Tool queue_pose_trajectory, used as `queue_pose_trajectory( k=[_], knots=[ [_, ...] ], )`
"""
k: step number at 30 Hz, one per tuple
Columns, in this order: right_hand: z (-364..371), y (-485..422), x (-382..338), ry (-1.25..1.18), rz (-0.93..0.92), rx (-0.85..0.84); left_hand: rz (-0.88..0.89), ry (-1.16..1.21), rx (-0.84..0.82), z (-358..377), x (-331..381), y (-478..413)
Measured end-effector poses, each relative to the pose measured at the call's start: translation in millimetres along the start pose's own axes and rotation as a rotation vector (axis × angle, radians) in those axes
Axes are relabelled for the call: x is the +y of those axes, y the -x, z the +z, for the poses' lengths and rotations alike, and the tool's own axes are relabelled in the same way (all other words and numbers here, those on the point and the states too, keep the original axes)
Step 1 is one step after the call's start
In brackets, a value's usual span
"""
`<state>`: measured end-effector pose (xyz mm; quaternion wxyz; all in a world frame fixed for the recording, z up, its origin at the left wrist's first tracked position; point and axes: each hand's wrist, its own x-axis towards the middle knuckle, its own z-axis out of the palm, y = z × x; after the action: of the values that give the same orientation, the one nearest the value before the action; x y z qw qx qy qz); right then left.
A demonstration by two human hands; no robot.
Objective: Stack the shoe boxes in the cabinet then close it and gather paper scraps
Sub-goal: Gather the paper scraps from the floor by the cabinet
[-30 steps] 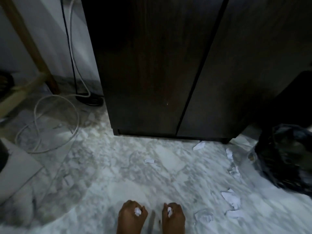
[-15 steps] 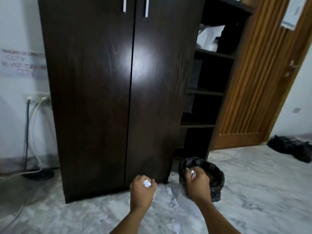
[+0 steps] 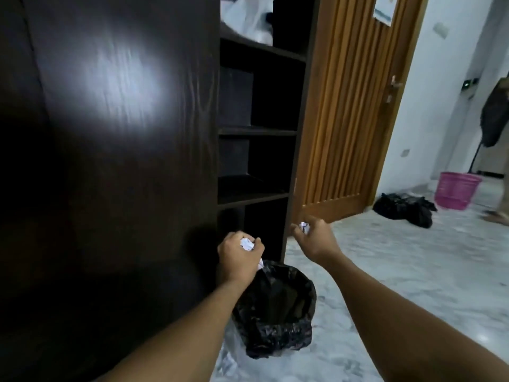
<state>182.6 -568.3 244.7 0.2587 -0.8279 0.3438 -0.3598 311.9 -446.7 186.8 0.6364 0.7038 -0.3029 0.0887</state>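
Note:
The dark wooden cabinet (image 3: 115, 161) fills the left of the view with its doors closed. My left hand (image 3: 238, 259) is clenched around crumpled white paper scraps (image 3: 247, 244), right above a bin lined with a black bag (image 3: 278, 312) on the floor. My right hand (image 3: 314, 239) holds another white paper scrap (image 3: 303, 226), raised to the right of the bin. A loose scrap (image 3: 227, 362) lies on the marble floor beside the bin's base. No shoe boxes are visible.
Open dark shelves (image 3: 256, 130) adjoin the cabinet, with white bags on top. A brown slatted door (image 3: 349, 111) stands behind. A black bag (image 3: 405, 208) and a pink basket (image 3: 457, 193) sit on the floor far right, where another person stands.
The view rose from the floor and swung right toward the bin. Both hands, still clutching paper, moved up and closer to the lined bin; the left one now hovers over it.

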Motion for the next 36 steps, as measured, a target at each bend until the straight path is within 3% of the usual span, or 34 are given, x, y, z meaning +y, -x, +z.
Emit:
queue_pose_trajectory(
  k=[5, 8, 18, 23, 28, 33, 36],
  knots=[
    [83.6, -10.6, 93.8, -0.140, 0.257, -0.147, -0.183, 0.017, -0.015, 76.2, -54.6, 0.6],
    [117.5, -1.6, 128.1, -0.282, 0.475, -0.179, -0.250, -0.041, -0.124, 104.0, -88.5, 7.3],
    [136.3, -0.7, 142.7, -0.471, 0.637, -0.326, -0.355, -0.075, -0.483, 117.0, -131.3, 14.8],
    [136.5, 7.4, 143.3, -0.385, 0.540, -0.265, -0.401, 0.007, -0.524, 111.0, -126.6, 14.9],
    [125.3, 9.8, 132.6, -0.173, 0.407, -0.301, -0.333, -0.055, -0.502, 90.1, -117.3, 1.8],
    [125.8, -0.4, 68.1, -0.119, 0.150, -0.193, -0.118, -0.217, -0.414, 8.6, -116.8, -32.2],
    [139.8, 3.8, 16.9, -0.118, 0.033, -0.242, -0.047, -0.331, -0.356, -61.8, -122.4, -44.1]
  ],
)
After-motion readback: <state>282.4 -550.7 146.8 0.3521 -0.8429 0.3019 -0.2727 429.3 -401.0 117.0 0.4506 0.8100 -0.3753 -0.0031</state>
